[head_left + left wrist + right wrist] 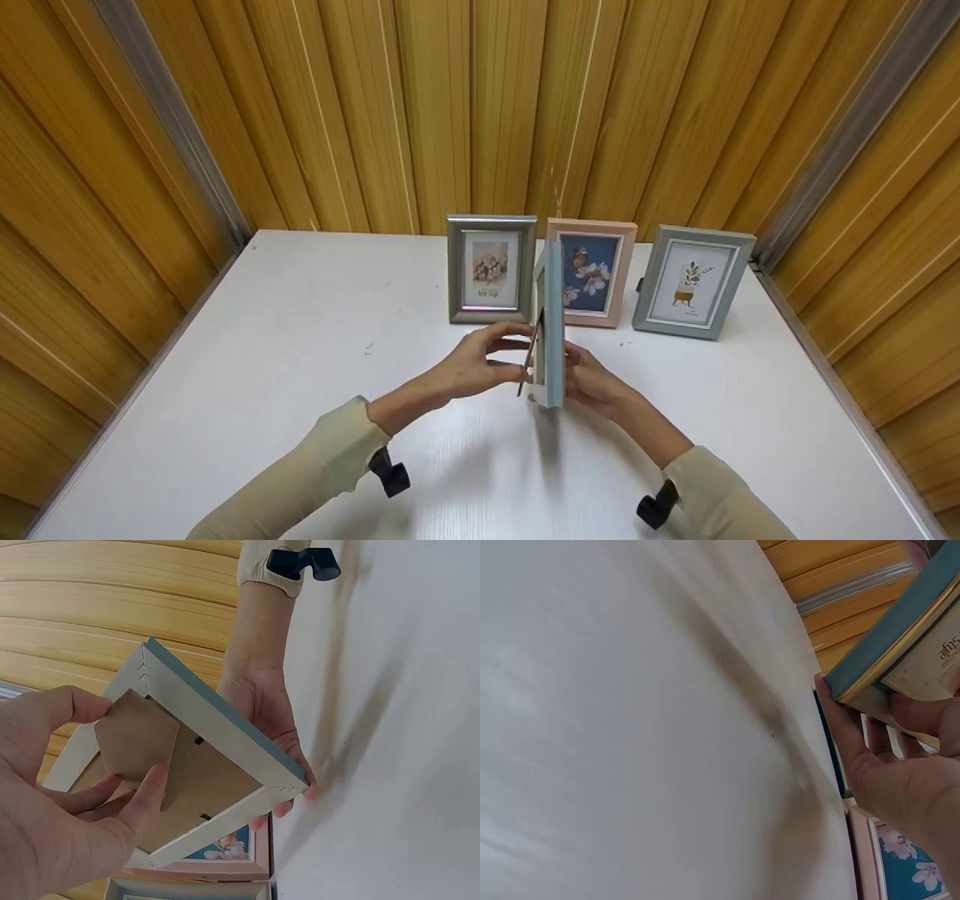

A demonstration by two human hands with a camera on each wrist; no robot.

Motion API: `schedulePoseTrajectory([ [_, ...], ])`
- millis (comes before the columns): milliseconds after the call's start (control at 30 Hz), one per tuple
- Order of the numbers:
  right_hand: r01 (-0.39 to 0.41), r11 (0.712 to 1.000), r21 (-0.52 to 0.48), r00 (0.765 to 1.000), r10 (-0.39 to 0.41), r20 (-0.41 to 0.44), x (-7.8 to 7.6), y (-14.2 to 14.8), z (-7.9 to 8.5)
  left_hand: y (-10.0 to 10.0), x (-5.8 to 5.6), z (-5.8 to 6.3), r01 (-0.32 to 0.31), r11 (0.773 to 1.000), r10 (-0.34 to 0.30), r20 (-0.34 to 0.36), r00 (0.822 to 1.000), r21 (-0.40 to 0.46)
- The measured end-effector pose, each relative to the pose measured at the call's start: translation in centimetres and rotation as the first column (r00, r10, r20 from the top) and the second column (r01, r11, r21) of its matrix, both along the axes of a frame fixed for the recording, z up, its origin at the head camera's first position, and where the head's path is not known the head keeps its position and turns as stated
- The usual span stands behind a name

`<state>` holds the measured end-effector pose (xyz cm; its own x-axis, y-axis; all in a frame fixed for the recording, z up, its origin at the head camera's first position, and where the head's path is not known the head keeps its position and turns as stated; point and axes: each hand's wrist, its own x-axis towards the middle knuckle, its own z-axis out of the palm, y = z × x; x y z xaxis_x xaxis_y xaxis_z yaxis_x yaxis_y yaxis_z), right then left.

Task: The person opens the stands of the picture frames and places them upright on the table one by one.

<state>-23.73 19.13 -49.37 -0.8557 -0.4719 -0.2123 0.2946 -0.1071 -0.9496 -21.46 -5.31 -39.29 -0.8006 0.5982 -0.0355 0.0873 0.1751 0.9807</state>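
Observation:
A light blue picture frame [554,330] is held upright and edge-on above the table, between both hands. My left hand [478,361] pinches the brown easel stand [137,736] on its back between thumb and fingers; the stand is tilted away from the backing. My right hand [596,381] grips the frame's lower corner, with the thumb on the front and fingers beneath, as the right wrist view shows. Gold trim and part of a printed picture [930,660] show on the front there. Small black clips [199,740] sit on the backing.
Behind stand a grey-silver picture frame [454,277], a pink picture frame [628,274] partly hidden by the held one, and a grey-green picture frame [729,289] to the right. The white table [315,315] meets wood-patterned walls [435,112] at the back and sides.

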Motion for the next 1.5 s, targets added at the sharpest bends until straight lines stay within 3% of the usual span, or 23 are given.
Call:
schedulePoseTrajectory([
  [233, 0.004, 1.0, -0.004, 1.0, -0.004, 0.001, 0.0, 0.2, 0.0, -0.6, -0.6, 0.1, -0.031, 0.999, 0.027, -0.096, 0.995, -0.034],
  [700, -0.051, 0.997, -0.053, 0.999, 0.052, 0.014, 0.1, 0.5, 0.1, -1.7, -1.5, -0.3, 0.079, 0.995, -0.091, -0.231, 0.969, -0.058],
  [1067, 0.067, 0.997, 0.029, 0.998, -0.067, 0.005, 0.1, 0.2, 0.5, -1.7, -1.8, -0.6, 0.055, 0.998, -0.063, -0.245, 0.967, -0.042],
  [1300, 0.148, 0.988, 0.053, 0.989, -0.147, -0.029, 0.0, 0.1, 0.5, -1.4, -2.0, -0.3, 0.015, 0.997, 0.017, -0.391, 0.92, 0.077],
  [1500, 0.205, 0.977, 0.065, 0.979, -0.203, -0.036, 0.1, 0.0, 0.5, -1.2, -1.8, 0.3, -0.057, 0.995, 0.089, -0.437, 0.895, 0.084],
])
